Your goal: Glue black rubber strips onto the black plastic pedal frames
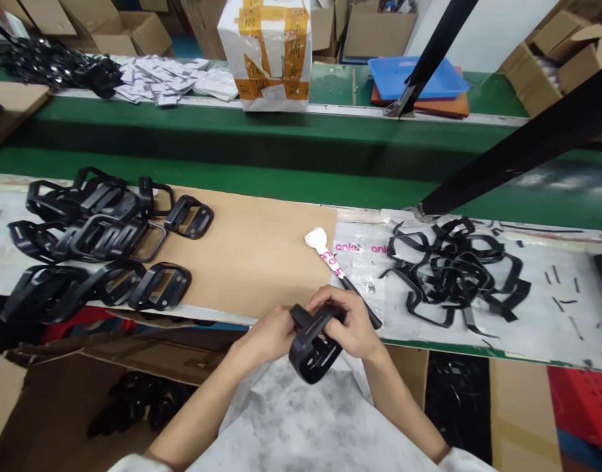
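Note:
Both my hands hold one black plastic frame part (311, 347) just in front of the table's near edge, above my lap. My left hand (270, 334) grips its left side with curled fingers. My right hand (350, 322) closes over its upper right end. A tool with a white wrapped tip and a pink-lettered label (326, 254) lies on the table just beyond my right hand. Several finished-looking black frames (104, 236) are heaped at the left on brown cardboard (251, 249). A tangle of thin black trimmed strips (452, 269) lies at the right.
A green conveyor belt (261, 144) runs behind the table. A taped white box (267, 52), white packets (168, 78) and a blue tray (418, 77) stand beyond it. A carton with more black parts (138, 403) sits below at the left. Black diagonal bars (526, 147) cross the right.

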Demonstrator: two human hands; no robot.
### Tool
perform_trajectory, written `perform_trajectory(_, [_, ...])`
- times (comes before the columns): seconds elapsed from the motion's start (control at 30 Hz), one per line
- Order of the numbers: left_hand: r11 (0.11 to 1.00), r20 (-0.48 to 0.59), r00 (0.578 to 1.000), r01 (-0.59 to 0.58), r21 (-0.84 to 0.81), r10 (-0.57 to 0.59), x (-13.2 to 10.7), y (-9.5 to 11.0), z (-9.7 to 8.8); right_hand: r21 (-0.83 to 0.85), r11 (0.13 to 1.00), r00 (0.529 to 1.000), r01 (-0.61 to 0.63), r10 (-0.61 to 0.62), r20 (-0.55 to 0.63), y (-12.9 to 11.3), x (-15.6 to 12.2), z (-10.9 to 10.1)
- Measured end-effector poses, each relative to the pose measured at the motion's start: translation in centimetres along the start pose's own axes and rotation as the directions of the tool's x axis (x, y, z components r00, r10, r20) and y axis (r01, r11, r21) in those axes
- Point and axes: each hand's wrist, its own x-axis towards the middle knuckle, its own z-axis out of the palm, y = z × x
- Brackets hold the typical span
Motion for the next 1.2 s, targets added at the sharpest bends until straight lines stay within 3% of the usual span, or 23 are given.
perform_trajectory(0.3, [0.988,-0.008,0.99,-0.143,0.063,0.143,0.6,1.6,-2.2,-0.041,0.999,0.999,0.022,-0.023,-0.027,-0.1,0.1,-0.2])
perform_trajectory(0.53, [0.99,0.091,0.991,-0.106,0.091,0.098,0.8,0.8,-1.8,-0.052,0.999,1.0,0.0,0.0,0.012,0.1,-0.3,-0.2])
perform_trajectory(0.63, [0.991,0.05,0.992,-0.121,0.055,0.118,1.0,0.4,-1.6,-0.092,0.995,1.0,0.028,-0.028,0.009,0.2,-0.3,-0.5])
perform_trajectory(0.73, [0.99,-0.091,0.987,-0.127,0.053,0.132,1.7,-0.7,-2.5,-0.215,0.973,0.993,0.083,-0.1,-0.069,0.4,0.1,-1.5])
perform_trajectory(0.8, [0.989,-0.229,0.964,-0.118,0.093,0.136,2.4,-1.8,-3.8,-0.324,0.944,0.975,0.07,-0.133,-0.176,0.9,0.2,-2.6])
perform_trajectory(0.9, [0.97,-0.426,0.889,-0.074,0.232,0.169,4.0,-3.6,-6.2,-0.473,0.879,0.942,-0.057,-0.109,-0.316,2.2,0.0,-4.2])
perform_trajectory(1.0, [0.912,-0.568,0.795,0.046,0.407,0.213,5.8,-4.5,-7.7,-0.608,0.775,0.95,-0.17,-0.034,-0.309,4.1,-0.9,-4.9])
perform_trajectory(1.1, [0.852,-0.651,0.715,0.151,0.502,0.257,7.0,-4.5,-7.7,-0.696,0.684,0.959,-0.218,0.019,-0.282,5.6,-1.7,-4.9])
perform_trajectory(1.2, [0.82,-0.647,0.692,0.141,0.556,0.32,7.5,-4.2,-7.0,-0.705,0.654,0.949,-0.274,0.066,-0.307,5.9,-1.7,-4.7])
